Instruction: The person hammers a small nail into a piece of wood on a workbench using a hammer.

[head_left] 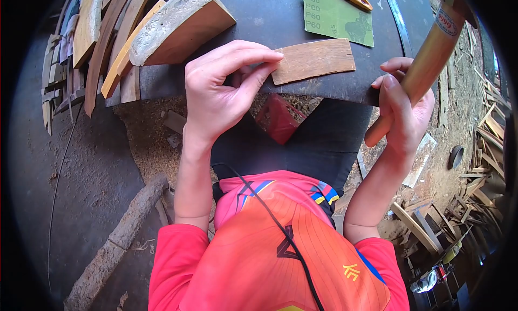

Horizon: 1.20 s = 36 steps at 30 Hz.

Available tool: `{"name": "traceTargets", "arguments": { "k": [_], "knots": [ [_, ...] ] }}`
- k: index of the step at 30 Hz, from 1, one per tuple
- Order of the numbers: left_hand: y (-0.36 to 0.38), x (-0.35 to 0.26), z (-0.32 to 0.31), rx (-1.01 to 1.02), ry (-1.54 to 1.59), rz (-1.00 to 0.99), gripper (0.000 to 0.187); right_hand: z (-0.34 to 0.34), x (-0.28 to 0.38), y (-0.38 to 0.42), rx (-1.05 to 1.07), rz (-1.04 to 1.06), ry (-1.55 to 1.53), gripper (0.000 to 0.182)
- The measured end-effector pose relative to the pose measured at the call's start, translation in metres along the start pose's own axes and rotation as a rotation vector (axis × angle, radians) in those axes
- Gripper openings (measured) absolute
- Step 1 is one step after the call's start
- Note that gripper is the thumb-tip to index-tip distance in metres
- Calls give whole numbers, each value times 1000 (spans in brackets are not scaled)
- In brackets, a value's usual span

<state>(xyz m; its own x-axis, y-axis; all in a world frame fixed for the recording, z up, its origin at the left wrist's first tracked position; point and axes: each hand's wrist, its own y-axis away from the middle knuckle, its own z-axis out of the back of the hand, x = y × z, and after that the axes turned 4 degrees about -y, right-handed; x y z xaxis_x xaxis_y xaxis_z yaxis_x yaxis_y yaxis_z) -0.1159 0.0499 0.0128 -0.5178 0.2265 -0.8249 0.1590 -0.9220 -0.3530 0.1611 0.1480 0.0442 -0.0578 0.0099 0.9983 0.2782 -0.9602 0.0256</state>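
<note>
The wooden piece (317, 61) sits at the edge of the bench (259, 22), long axis running rightward from the nearer left grip (224, 87) — pinched on its end — toward the right grip (407, 108), curled round a wooden handle (431, 58).

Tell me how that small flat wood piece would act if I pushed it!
The wood piece would probably stay stiff: its grain looks like solid wood. Being flat, it would likely slide, not roll. It may be light, looking small beside the left hand.
</note>
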Motion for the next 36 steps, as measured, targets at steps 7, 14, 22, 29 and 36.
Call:
{"name": "traceTargets", "arguments": {
  "k": [7, 14, 22, 29, 36],
  "knots": [
    [0, 3, -4, -35, 10, -36, 21, 0, 0, 0, -2, -2, 3, 21],
    [1, 2, -1, -3, -31, -46, 22, -1, 0, 0, -7, -3, 7, 21],
    [1, 4, -5, -38, -18, -80, 25, -1, -1, 0, 0, 4, 12, 20],
    [2, 2, -3, -21, -39, -78, 24, -2, -1, 0, -6, 11, 28, 20],
    [2, 6, -7, -67, -22, -134, 29, 1, -4, 1, 18, 29, 16, 22]
  ]
}}
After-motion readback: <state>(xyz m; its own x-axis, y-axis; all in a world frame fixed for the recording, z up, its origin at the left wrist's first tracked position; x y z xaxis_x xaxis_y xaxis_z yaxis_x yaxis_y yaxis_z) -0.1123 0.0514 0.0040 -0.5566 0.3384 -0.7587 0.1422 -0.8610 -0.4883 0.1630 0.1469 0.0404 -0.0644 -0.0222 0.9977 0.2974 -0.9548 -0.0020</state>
